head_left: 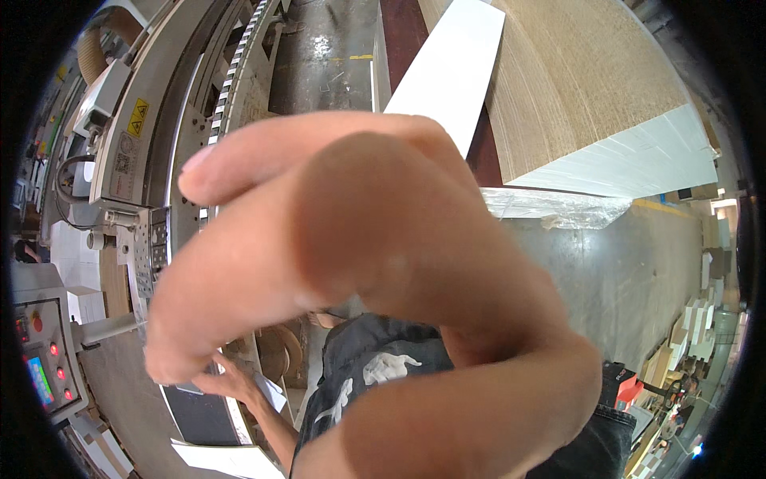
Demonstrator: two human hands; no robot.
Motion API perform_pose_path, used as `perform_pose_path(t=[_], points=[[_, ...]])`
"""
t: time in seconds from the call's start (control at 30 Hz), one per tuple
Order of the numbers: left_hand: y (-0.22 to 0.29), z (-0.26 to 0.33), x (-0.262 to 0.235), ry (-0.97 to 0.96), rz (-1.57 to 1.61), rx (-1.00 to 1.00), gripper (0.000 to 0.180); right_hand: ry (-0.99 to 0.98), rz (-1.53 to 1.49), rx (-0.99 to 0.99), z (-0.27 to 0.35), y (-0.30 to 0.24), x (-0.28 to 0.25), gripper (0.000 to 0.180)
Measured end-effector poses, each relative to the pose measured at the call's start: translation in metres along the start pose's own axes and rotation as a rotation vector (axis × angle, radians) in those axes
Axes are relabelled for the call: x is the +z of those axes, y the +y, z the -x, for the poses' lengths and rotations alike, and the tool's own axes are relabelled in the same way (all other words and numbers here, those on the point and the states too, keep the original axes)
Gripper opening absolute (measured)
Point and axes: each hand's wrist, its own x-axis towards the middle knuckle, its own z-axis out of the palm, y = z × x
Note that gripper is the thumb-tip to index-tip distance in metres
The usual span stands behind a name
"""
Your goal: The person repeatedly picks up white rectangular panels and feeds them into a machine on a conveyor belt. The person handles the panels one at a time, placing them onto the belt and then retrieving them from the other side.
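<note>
My right hand [351, 263] is raised very close to the camera and fills the middle of the view. Its fingers curl to the left, spread apart, with nothing in them. Its forearm [479, 423] comes in from the lower right. Below it, my left hand [233, 380] is down by the edge of a long machine [171, 104]. It touches a small white piece [270, 392]. The right hand hides most of the left hand, so its grip does not show. My dark printed shirt [375, 367] shows underneath.
A control panel [44, 363] with red buttons and a small screen stands at the left. A tall stack of wood-coloured boards with white edges [582, 96] stands at the upper right, a long white panel [453, 68] beside it. Concrete floor [638, 271] and cartons [694, 323] lie to the right.
</note>
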Motion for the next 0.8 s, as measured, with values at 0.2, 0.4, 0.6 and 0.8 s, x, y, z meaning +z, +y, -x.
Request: perform_pose_path(t=[0.2,0.4,0.6,0.8], points=[[0.2,-0.027,0.026,-0.386,0.556,-0.209,0.041,-0.028,-0.167,0.12,0.047,-0.014,-0.037,0.059],[0.374,-0.026,0.119,-0.616,0.553,0.448,0.094,-0.208,-0.009,0.642,0.151,-0.016,-0.044,0.039],[0.444,-0.028,0.123,-0.714,0.393,0.407,0.102,0.038,0.073,0.96,0.232,-0.024,-0.052,0.041],[0.407,-0.037,0.103,-0.729,0.361,0.386,0.105,0.363,-0.145,1.091,0.251,0.008,-0.057,0.032]])
